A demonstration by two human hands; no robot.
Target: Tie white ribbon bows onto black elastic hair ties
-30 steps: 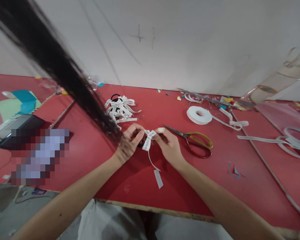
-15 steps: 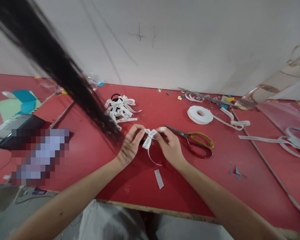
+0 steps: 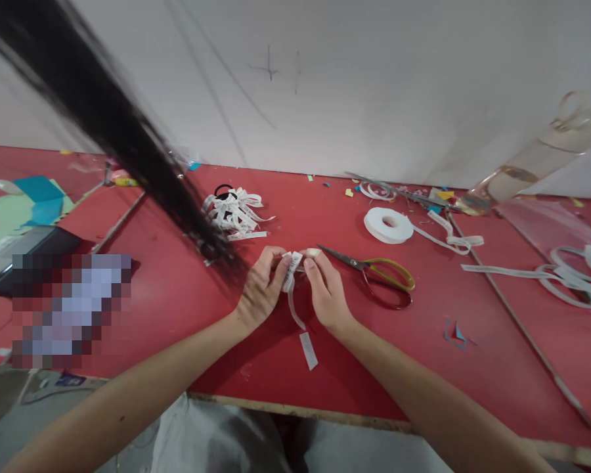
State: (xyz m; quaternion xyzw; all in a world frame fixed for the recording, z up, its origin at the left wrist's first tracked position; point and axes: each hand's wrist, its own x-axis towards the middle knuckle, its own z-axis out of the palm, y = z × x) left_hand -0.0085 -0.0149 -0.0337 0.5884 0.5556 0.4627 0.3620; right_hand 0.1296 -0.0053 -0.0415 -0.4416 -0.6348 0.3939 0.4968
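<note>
My left hand [image 3: 260, 286] pinches a white printed ribbon [image 3: 291, 268] between thumb and index finger. Dark lettering shows on the folded upper part, and a narrow tail hangs down toward the red table. Close by on the other side, my right hand [image 3: 329, 289] has its thumb and index finger together at the ribbon's right edge; a light wrap is on one fingertip. Just below the tail lies a short cut piece of ribbon [image 3: 308, 351]. Scissors [image 3: 374, 266] with yellow and red handles rest beside my right hand.
Behind my left hand is a pile of tied ribbons [image 3: 236, 210] with a black band. A white ribbon roll [image 3: 389, 225] lies back right, near a clear bottle [image 3: 517, 171]. Loose ribbon [image 3: 571, 279] curls at right. Dark hanging strands [image 3: 128, 125] cover part of the left.
The ribbon's crossed ends have come together into a narrower, more upright fold between my fingers. My right thumb has turned more upright. The whole view has shifted slightly.
</note>
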